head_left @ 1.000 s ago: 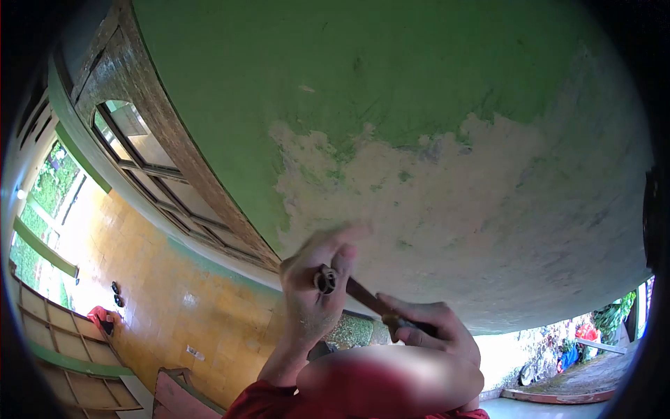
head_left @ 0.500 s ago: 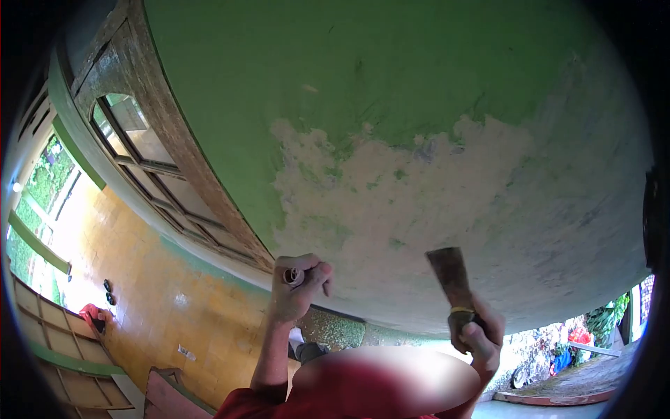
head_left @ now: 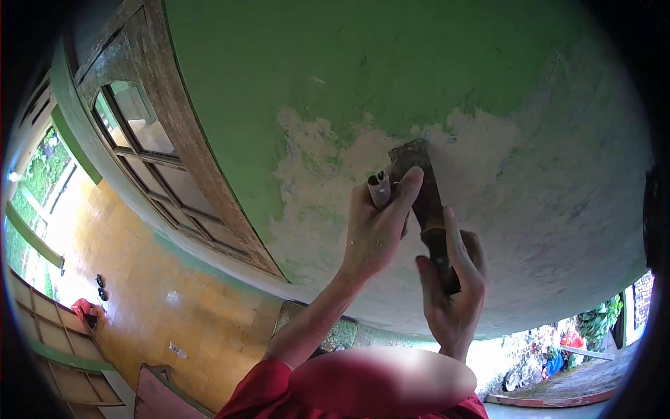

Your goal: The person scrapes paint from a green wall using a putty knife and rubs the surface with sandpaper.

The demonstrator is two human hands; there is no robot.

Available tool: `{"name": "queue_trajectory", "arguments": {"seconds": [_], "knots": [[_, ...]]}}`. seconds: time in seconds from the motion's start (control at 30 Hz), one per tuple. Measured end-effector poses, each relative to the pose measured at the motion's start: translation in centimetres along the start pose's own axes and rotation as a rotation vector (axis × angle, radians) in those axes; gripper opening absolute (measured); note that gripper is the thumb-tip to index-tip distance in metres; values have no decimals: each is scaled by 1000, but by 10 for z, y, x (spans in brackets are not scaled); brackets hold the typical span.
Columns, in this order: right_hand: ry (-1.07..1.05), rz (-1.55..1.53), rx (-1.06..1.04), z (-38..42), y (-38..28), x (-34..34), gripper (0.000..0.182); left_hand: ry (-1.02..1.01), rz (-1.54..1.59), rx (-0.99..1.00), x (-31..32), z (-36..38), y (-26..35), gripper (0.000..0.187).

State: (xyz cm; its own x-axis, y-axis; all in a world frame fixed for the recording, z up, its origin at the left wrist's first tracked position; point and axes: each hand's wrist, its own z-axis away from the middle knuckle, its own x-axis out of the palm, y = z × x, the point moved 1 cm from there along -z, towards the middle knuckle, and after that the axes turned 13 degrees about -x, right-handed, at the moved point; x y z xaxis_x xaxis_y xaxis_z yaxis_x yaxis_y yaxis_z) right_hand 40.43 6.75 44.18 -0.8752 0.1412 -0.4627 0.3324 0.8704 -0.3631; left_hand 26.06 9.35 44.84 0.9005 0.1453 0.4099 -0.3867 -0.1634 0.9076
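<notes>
A scraper [head_left: 428, 192] with a flat, dark blade lies against the wall, its blade edge at the upper border of the bare patch. My right hand [head_left: 457, 297] is closed loosely round its dark handle, with some fingers stretched along the side. My left hand [head_left: 373, 234] grips a small rolled-up sheet [head_left: 379, 190], whose open end sticks out above the fist. The left thumb presses on the scraper's blade. Behind both hands is the green wall [head_left: 335, 49], with a pale patch of bare plaster [head_left: 481, 157] where paint is gone.
To the left stands a worn wooden door frame [head_left: 202, 160] with glass panes. Below it runs a yellow tiled floor [head_left: 209, 321], with dark sandals [head_left: 101, 288] and a red item [head_left: 82, 309] on it. At lower right, plants [head_left: 599, 321] and assorted objects lie outside.
Both hands have risen to the wall and come together. The scraper's blade has moved up and left onto the patch's upper edge, and my left thumb now presses on it.
</notes>
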Motion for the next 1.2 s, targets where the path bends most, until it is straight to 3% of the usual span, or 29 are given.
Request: {"name": "queue_trajectory", "arguments": {"seconds": [0.03, 0.1, 0.13, 0.17, 0.23, 0.47, 0.67, 0.73, 0.83, 1.2], "knots": [[1, 1, -4, 1, -1, -2, 68, 19, 85, 43, 2, -3, -1, 29], [-69, -451, 327, 3, -3, -7, 75, 43, 124, 41, 9, 0, 6, 30], [-55, -641, 389, 1, -7, -5, 84, 69, 160, 33, 11, 2, 9, 31], [-58, -640, 394, -1, -11, -8, 84, 71, 162, 29, 11, 2, 9, 31], [-107, -946, 550, -7, -16, -12, 82, 121, 84, 98, 11, 1, 12, 30], [-105, -972, 570, -14, -29, -9, 73, 117, 4, 98, 10, 3, 30, 26], [-113, -923, 504, -12, -27, 3, 72, 131, 105, 233, 10, -6, 28, 26], [-122, -944, 498, -11, -27, 5, 72, 113, 79, 71, 10, -1, 28, 27], [-99, -983, 514, -10, -29, 9, 72, 141, 42, 185, 11, -7, 33, 29], [71, -1006, 448, -1, -30, 32, 83, 155, -132, 124, 5, -1, 42, 38]]}}
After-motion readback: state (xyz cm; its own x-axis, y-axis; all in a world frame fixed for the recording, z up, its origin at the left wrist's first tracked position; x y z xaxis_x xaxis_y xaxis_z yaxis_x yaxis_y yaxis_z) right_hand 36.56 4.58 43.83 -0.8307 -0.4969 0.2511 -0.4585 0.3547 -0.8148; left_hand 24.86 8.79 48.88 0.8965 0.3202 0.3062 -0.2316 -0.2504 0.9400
